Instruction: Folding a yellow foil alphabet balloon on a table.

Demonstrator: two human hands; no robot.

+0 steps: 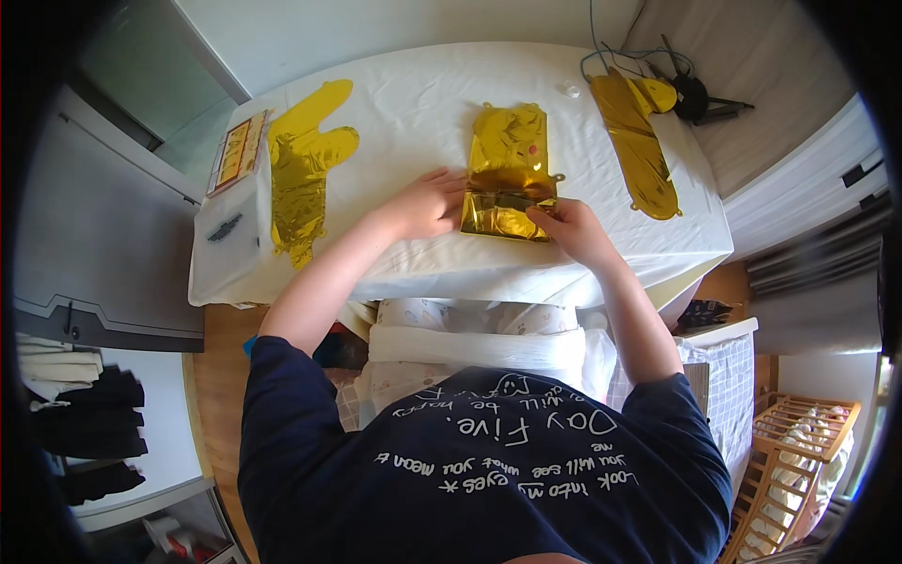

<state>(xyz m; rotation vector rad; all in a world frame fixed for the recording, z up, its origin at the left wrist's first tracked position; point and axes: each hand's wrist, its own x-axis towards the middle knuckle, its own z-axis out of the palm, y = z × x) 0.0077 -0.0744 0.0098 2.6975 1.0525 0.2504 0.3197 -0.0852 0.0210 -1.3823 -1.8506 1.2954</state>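
left hand (438,203) has a wide lane of white tablecloth (404,108) ahead and outboard, running away to the far edge. outboard limit: long gold foil (299,188), near end just beside the left forearm. flat package (235,155) and clear bag (227,235) sit beyond that. between left and right hand (571,229): blocked by the middle gold foil (508,136), flap raised across it. right hand can pass outboard on cloth, up to the right gold foil (639,146). farther ahead on that side: small clear piece (571,89), then cables and black stand (691,99).
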